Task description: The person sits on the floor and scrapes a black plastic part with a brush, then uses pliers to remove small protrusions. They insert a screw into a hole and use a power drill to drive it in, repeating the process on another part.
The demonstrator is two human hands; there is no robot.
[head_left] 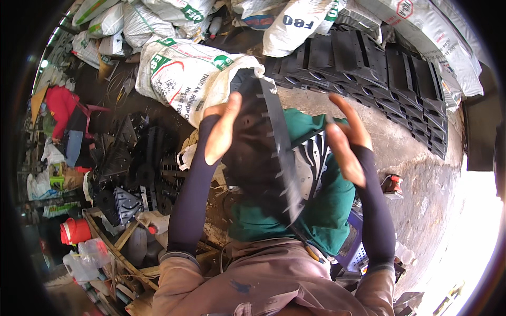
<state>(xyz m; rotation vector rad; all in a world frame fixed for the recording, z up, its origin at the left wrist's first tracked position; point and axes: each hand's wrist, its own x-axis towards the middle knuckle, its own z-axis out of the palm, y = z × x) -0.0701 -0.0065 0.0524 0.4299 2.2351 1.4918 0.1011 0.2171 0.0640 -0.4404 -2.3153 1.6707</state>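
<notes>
In front of my lap a large black plastic part (pixel 253 147) stands tilted, smeared by motion, with a row of small pointed tabs along its right edge. My left hand (pixel 224 126) is closed on its upper left side, thumb up, the other fingers hidden behind it. To the right is my right hand (pixel 350 145), thumb and fingers bent toward each other around the end of a dark narrow piece (pixel 311 138) that I cannot make out. Below that piece, a grey and black patterned part (pixel 312 160) rests over my green trousers (pixel 332 210).
Stacked black parts (pixel 363 63) fill the far right floor. An open white sack (pixel 179 73) lies ahead, with more sacks behind. More black parts (pixel 132 158) are heaped at left, near a wooden frame (pixel 124 253). A purple basket (pixel 353 250) sits by my right leg.
</notes>
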